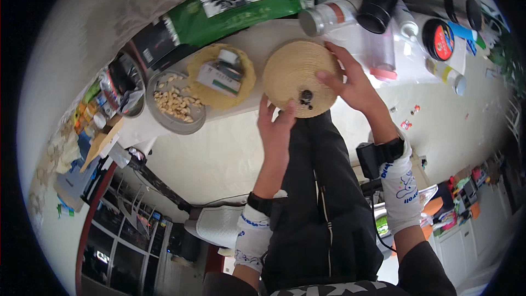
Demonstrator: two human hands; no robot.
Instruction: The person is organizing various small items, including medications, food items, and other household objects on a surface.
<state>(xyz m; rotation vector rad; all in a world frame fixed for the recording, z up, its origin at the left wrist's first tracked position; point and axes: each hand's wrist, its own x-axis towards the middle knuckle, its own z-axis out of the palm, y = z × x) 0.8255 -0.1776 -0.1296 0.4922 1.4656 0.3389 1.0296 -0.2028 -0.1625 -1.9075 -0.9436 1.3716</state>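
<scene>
Between my two hands is a round, pale straw-coloured woven disc, tilted at the table's near edge. Near its lower edge shows a small round black piece with a few dark bits below it; I cannot tell whether they are fixed to it. My left hand pinches the lower left rim, thumb over the edge. The right hand grips the right side, its thumb on the face and its fingers along the rim. To the left, a yellow scalloped woven mat carries small boxes.
A clear round tray of pale nuts or shells stands further left. Behind lie a green bag and a dark box. Jars, a black bottle and a red-topped tub crowd the right. My legs are below the table edge.
</scene>
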